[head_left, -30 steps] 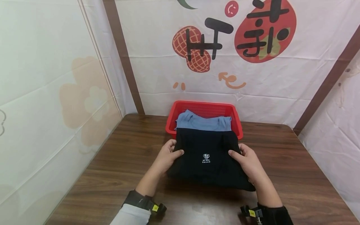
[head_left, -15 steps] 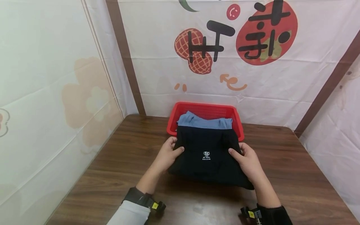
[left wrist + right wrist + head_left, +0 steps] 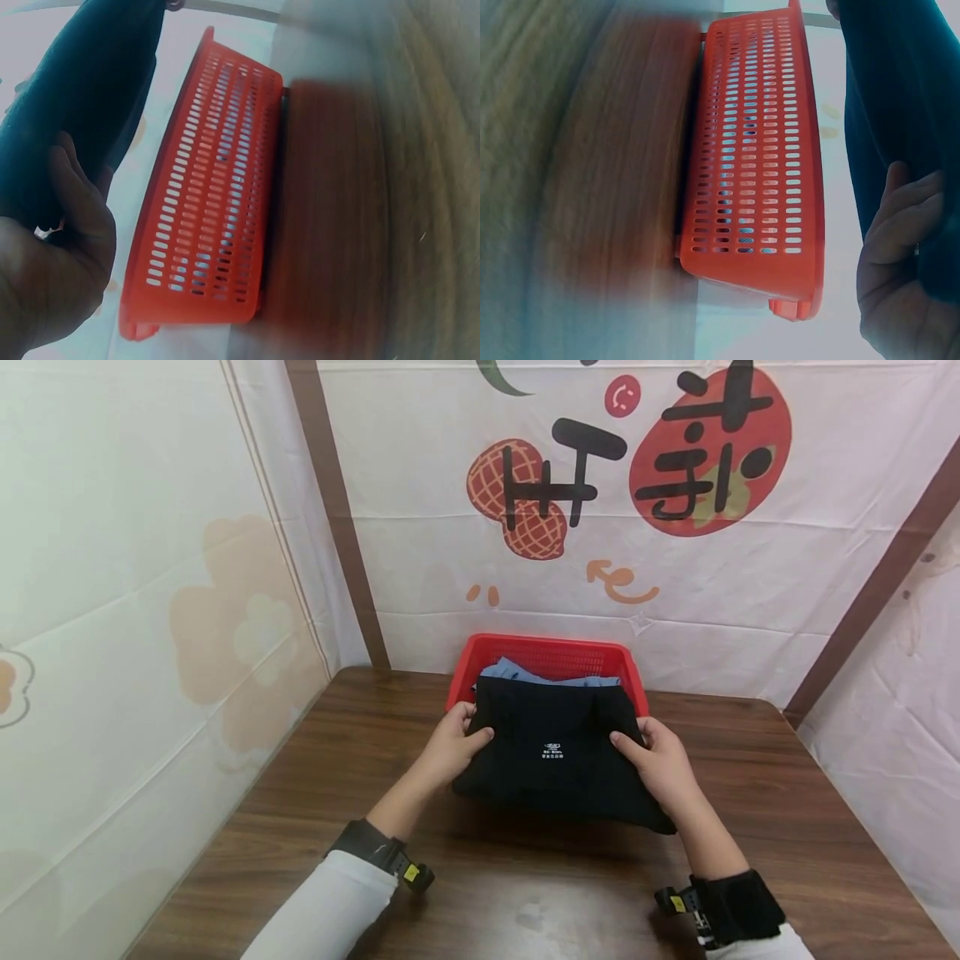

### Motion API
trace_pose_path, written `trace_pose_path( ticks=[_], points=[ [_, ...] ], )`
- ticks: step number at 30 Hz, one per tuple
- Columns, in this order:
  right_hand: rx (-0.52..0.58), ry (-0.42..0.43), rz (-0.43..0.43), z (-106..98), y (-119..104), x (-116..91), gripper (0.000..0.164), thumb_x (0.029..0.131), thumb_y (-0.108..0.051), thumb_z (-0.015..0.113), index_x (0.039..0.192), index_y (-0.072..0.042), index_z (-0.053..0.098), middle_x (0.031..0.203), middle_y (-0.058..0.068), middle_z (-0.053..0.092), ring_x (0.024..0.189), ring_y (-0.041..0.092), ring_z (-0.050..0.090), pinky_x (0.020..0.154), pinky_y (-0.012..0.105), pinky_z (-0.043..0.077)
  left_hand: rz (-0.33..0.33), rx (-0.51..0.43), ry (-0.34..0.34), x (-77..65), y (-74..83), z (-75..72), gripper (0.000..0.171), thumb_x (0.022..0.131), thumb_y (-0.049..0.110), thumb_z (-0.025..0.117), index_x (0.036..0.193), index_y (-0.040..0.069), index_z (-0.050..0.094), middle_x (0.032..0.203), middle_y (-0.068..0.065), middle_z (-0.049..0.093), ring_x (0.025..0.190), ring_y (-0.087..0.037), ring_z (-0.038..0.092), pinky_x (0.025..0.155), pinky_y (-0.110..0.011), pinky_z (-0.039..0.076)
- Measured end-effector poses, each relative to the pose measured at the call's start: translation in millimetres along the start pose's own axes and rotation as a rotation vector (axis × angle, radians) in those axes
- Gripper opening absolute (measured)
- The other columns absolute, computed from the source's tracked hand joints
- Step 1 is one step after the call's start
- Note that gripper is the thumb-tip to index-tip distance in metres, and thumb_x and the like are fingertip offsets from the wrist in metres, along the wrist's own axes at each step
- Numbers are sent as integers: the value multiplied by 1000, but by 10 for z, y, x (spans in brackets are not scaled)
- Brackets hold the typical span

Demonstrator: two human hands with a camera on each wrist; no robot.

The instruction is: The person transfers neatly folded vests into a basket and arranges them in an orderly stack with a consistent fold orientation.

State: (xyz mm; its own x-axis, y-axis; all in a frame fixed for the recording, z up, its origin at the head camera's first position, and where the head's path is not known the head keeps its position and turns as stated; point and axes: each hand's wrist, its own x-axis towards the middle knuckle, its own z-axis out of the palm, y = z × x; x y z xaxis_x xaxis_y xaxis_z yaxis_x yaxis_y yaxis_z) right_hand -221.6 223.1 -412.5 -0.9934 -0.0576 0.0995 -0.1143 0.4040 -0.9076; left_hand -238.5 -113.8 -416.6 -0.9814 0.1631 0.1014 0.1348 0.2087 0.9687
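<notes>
A folded black garment (image 3: 555, 777) with a small white printed label near its middle is held up between both hands. My left hand (image 3: 453, 747) grips its left edge, thumb on top and fingers underneath. The right hand (image 3: 660, 764) grips the opposite edge the same way. In both wrist views the cloth hangs above the rim level of a red slotted basket (image 3: 202, 180), clear of the table. From the head view the garment's far edge overlaps the front of the basket. Light blue folded cloth (image 3: 517, 672) shows inside the basket, partly hidden behind the black garment.
The red basket stands at the back of a brown wooden table (image 3: 337, 760). Right behind it hangs a white printed curtain (image 3: 420, 560), and another white curtain (image 3: 112, 693) runs along the table's left side. Wrist cameras (image 3: 412, 872) are strapped to both forearms.
Both hands have moved forward with the black garment, toward the basket. It now covers more of the light blue cloth and the basket's front. The grip is the same.
</notes>
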Motion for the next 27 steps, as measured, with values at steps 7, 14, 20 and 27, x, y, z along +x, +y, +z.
trace_pose_path(
  ticks=[7, 14, 20, 27],
  points=[
    [-45, 23, -44, -35, -41, 152, 46, 96, -45, 69, 116, -5, 60, 91, 8, 69, 82, 19, 64, 74, 30, 51, 13, 106, 12, 167, 12, -42, 27, 100, 15, 66, 122, 6, 51, 120, -16, 66, 97, -26, 65, 86, -37, 55],
    [-75, 31, -66, -41, 2, 326, 43, 98, -46, 67, 113, -6, 60, 92, 8, 68, 84, 20, 62, 75, 31, 49, 9, 105, -2, 317, 36, -75, 30, 100, 14, 65, 123, 1, 50, 154, -21, 46, 141, -36, 46, 111, -52, 42],
    [-108, 11, -66, -83, 38, 455, 45, 99, -48, 64, 114, -6, 60, 98, 10, 69, 88, 23, 61, 78, 34, 49, -19, 160, 5, 423, 40, -109, 37, 100, 18, 66, 129, 3, 50, 158, -19, 41, 147, -37, 39, 116, -55, 37],
    [-125, 12, -75, -97, 86, 599, 46, 99, -50, 63, 114, -6, 60, 102, 13, 68, 92, 27, 59, 81, 38, 47, -1, 184, -1, 582, -2, -140, 42, 101, 17, 65, 134, -1, 47, 157, -22, 40, 147, -40, 37, 117, -55, 35]
  ],
)
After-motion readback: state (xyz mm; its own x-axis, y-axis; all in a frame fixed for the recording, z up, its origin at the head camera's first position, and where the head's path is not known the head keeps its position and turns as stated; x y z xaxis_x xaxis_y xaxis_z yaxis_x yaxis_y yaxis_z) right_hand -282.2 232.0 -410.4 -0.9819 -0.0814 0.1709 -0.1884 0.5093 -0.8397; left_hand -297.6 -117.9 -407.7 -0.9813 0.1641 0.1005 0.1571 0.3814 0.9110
